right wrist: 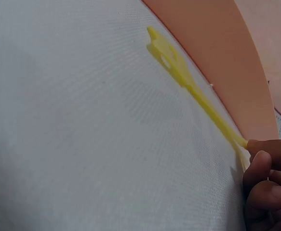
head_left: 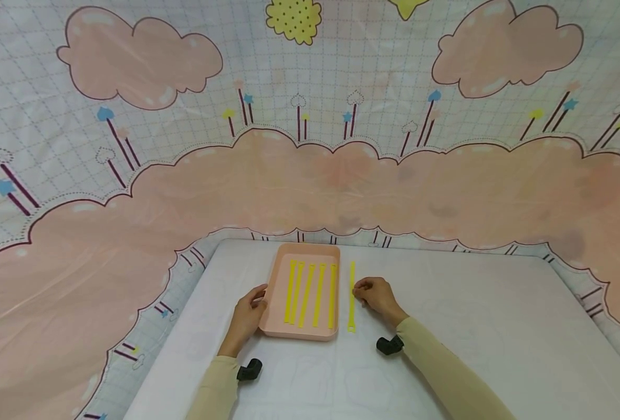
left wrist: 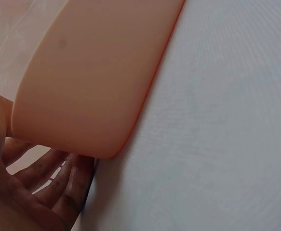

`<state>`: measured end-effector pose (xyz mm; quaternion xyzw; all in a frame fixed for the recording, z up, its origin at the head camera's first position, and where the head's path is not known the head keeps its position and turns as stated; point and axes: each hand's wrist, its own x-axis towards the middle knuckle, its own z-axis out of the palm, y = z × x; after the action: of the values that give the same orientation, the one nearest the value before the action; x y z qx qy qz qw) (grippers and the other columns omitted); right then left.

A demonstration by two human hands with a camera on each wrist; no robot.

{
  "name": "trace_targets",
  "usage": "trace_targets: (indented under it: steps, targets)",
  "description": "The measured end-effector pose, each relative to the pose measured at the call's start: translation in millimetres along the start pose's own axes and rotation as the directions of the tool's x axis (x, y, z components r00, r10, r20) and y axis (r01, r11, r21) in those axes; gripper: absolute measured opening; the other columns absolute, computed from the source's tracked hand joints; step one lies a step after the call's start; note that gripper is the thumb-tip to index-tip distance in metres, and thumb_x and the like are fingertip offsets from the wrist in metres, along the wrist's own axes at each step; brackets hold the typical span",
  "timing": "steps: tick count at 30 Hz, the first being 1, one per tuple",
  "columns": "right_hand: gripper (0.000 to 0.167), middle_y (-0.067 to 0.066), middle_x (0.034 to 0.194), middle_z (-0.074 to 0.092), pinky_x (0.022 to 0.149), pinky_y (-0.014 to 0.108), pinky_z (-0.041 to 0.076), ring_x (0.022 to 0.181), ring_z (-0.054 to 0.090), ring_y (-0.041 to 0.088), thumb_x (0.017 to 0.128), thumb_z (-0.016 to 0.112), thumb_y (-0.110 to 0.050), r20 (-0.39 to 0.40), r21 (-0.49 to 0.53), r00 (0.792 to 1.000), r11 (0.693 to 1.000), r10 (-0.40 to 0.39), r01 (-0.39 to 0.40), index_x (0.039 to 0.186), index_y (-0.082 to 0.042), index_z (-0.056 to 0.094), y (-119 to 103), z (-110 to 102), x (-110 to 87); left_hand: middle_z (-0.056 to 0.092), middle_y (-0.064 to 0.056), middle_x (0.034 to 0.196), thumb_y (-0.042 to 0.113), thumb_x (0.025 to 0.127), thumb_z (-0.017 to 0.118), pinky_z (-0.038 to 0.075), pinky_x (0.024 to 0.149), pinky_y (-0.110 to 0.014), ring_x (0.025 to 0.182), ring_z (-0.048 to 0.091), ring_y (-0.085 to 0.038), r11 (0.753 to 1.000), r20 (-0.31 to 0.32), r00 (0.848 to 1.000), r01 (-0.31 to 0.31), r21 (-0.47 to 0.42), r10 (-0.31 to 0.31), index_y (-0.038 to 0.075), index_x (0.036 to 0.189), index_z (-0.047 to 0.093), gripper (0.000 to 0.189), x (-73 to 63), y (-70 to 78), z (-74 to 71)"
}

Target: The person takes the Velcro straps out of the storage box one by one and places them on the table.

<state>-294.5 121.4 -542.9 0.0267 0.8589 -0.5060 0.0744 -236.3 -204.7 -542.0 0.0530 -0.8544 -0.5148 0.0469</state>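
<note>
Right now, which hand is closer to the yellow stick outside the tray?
Right. The right hand pinches that yellow stick; the left hand is farther off, across the pink tray, holding its left edge.

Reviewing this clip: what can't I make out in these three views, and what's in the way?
- Left wrist: the inside of the pink tray, hidden by its own outer wall.
- Left wrist: part of the left grip, cut off by the left and bottom edges.
- Right wrist: the far end of the pinched yellow stick, lost behind the right grip.
- Head: fine end details of the tray's yellow sticks, too small.
</note>
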Motion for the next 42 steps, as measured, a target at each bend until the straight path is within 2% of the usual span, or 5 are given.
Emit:
trace_targets:
  steps: [10,17,31,37,42]
  targets:
    - [0.017,0.004,0.076,0.063,0.052,0.023,0.042,0.056,0.054,0.012,0.089,0.068,-0.012,-0.019,0.055,1.000,0.998,0.015,-0.014,0.104,-0.003,0.069,-0.4,-3.3,-2.6,0.060,-0.021,0.130,0.004,0.095,0.055,0.051,0.098,-0.048,0.119,0.061,-0.035,1.000,0.005,1.000,-0.010,-0.003,0.010,0.009,0.139,0.055,0.044,1.3,-0.4,0.8]
    - [0.022,0.008,0.096,0.066,0.058,0.026,0.051,0.070,0.063,0.013,0.089,0.067,-0.009,0.030,0.143,1.000,0.990,0.000,-0.004,0.110,-0.005,0.064,-0.5,-5.4,-7.4,0.060,-0.021,0.131,0.006,0.096,0.054,0.050,0.099,-0.050,0.121,0.060,-0.037,1.000,0.000,1.000,0.014,0.022,-0.014,0.009,0.139,0.055,0.044,-1.8,-0.9,-1.0]
    - [0.026,0.014,0.111,0.065,0.063,0.027,0.055,0.081,0.068,0.016,0.089,0.068,-0.007,0.031,0.240,0.990,0.962,-0.140,0.129,0.113,-0.001,0.064,-39.2,-22.6,-30.9,0.060,-0.022,0.132,0.005,0.097,0.054,0.051,0.098,-0.049,0.119,0.060,-0.037,1.000,0.004,1.000,0.019,0.015,-0.019,0.008,0.140,0.053,0.044,-4.8,2.2,-0.3]
    - [0.025,0.021,0.114,0.065,0.062,0.027,0.054,0.087,0.070,0.025,0.090,0.068,-0.008,0.045,0.261,0.970,0.940,-0.238,0.218,0.113,-0.001,0.063,-53.0,-26.8,-40.4,0.059,-0.021,0.133,0.006,0.097,0.054,0.051,0.098,-0.048,0.119,0.060,-0.035,1.000,0.012,1.000,0.011,0.006,-0.011,0.010,0.141,0.053,0.044,-5.5,1.1,-1.4]
    - [0.024,0.016,0.111,0.067,0.061,0.031,0.053,0.083,0.067,0.022,0.090,0.069,-0.011,0.041,0.234,0.960,0.936,-0.278,0.261,0.112,-0.004,0.064,-65.4,-28.4,-47.9,0.059,-0.021,0.134,0.006,0.097,0.053,0.051,0.098,-0.047,0.119,0.060,-0.034,1.000,0.021,1.000,0.007,-0.005,-0.007,0.010,0.141,0.052,0.045,-6.0,2.4,-2.0]
